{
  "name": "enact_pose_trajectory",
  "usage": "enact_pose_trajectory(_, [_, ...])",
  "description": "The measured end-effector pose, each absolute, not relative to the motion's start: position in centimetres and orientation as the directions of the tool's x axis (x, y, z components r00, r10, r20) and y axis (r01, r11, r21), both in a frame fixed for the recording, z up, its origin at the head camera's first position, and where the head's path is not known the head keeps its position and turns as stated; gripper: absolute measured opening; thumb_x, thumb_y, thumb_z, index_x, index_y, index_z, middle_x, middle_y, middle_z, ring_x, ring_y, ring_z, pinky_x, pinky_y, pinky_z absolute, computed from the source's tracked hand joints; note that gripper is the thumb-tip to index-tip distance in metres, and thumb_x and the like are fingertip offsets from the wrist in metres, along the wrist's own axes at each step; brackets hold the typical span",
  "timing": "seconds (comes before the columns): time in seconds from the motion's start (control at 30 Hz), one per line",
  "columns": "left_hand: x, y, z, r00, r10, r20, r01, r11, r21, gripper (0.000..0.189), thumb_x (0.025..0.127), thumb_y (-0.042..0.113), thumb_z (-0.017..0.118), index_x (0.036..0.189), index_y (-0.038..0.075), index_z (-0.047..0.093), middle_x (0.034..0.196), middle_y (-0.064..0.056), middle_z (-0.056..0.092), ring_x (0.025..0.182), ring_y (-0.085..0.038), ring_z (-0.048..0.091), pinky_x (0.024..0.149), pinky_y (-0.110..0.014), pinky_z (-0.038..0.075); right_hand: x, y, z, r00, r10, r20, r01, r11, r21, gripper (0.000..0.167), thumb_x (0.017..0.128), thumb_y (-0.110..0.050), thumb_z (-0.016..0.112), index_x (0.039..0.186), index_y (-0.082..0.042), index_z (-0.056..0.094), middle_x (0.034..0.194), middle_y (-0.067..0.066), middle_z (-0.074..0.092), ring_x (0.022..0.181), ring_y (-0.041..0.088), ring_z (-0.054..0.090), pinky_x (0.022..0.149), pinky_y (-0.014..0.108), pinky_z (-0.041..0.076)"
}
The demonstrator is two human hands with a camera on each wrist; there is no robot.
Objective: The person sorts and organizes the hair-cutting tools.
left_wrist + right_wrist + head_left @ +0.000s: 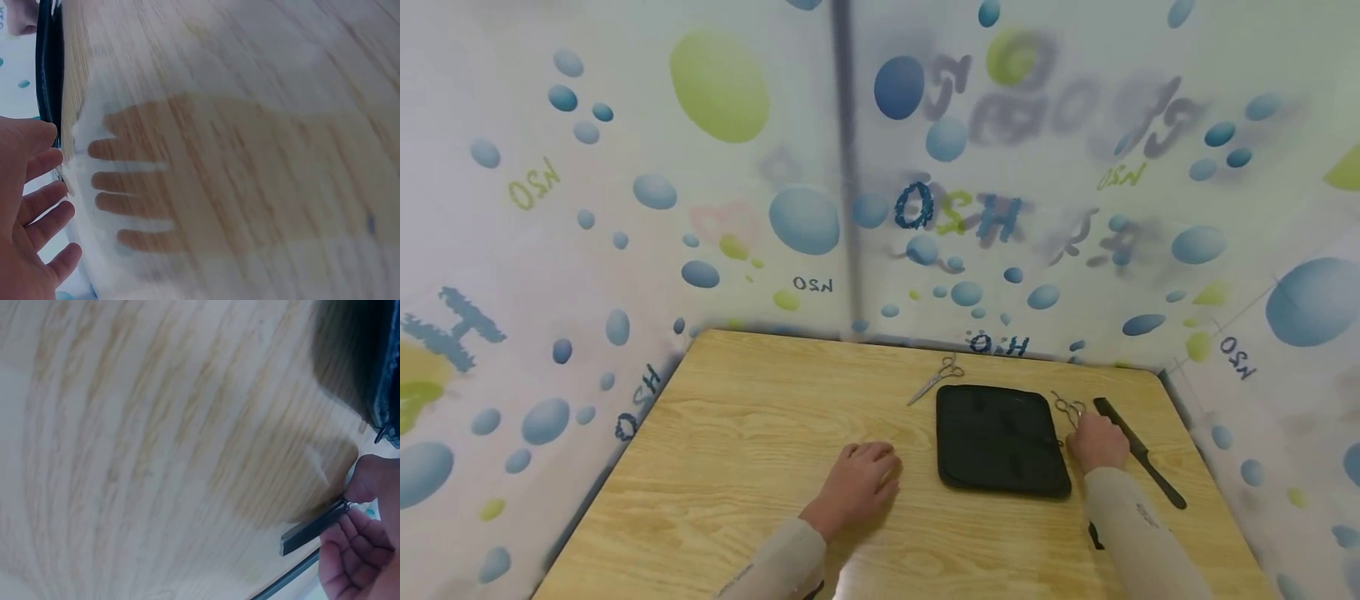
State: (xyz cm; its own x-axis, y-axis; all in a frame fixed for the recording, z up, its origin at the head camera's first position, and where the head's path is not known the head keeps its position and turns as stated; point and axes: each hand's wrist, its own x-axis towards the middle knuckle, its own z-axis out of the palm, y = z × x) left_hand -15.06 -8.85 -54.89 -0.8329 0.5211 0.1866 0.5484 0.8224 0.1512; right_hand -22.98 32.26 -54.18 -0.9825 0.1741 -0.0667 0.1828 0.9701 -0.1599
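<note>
My right hand (1099,442) pinches a pair of scissors (1067,406) right of the black case. The ring handles point away past the fingers in the head view. In the right wrist view the scissors' dark, wide blades (311,530) stick out between thumb and curled fingers; the middle is hidden. Close to that hand's right lies a black comb (1141,454) with a long handle. My left hand (859,483) hovers close over the table left of the case, fingers relaxed and slightly spread, holding nothing. A black zippered case (1002,440) lies closed between the hands.
A second pair of silver scissors (936,380) lies beyond the case's far left corner, handles toward the wall. The wood-grain table (752,417) ends at a patterned wall (917,283) at the back, with more patterned walls at both sides.
</note>
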Motion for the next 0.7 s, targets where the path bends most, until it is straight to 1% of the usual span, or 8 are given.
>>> enact_pose_trajectory(0.2, [-15.0, -9.0, -54.7, -0.828, 0.523, 0.204, 0.554, 0.819, 0.15, 0.028, 0.093, 0.035, 0.063, 0.116, 0.02, 0.065, 0.129, -0.003, 0.062, 0.12, -0.021, 0.059, 0.098, -0.046, 0.048, -22.5, 32.2, -54.0, -0.981, 0.177, -0.075, 0.188, 0.967, -0.173, 0.021, 0.085, -0.015, 0.063, 0.075, 0.003, 0.059, 0.065, 0.019, 0.061, 0.054, 0.03, 0.058, 0.045, 0.043, 0.045])
enact_pose_trajectory(0.47, [-15.3, -9.1, -54.7, -0.843, 0.515, 0.157, 0.537, 0.826, 0.173, 0.028, 0.094, 0.035, 0.061, 0.119, 0.021, 0.064, 0.132, -0.003, 0.061, 0.123, -0.021, 0.057, 0.101, -0.048, 0.046, -22.1, 32.2, -53.7, -0.978, 0.201, -0.056, 0.208, 0.961, -0.18, 0.029, 0.084, -0.019, 0.066, 0.065, -0.004, 0.05, 0.062, 0.015, 0.057, 0.055, 0.028, 0.056, 0.047, 0.042, 0.044])
enact_pose_trajectory(0.7, [-15.4, -9.2, -54.8, -0.845, 0.516, 0.142, 0.535, 0.826, 0.177, 0.029, 0.095, 0.035, 0.06, 0.12, 0.022, 0.063, 0.133, -0.002, 0.06, 0.124, -0.021, 0.056, 0.102, -0.047, 0.045, -21.8, 32.5, -54.3, -0.981, 0.19, -0.022, 0.191, 0.971, -0.145, 0.039, 0.083, -0.021, 0.064, 0.057, -0.013, 0.037, 0.054, 0.006, 0.045, 0.05, 0.022, 0.046, 0.046, 0.037, 0.035])
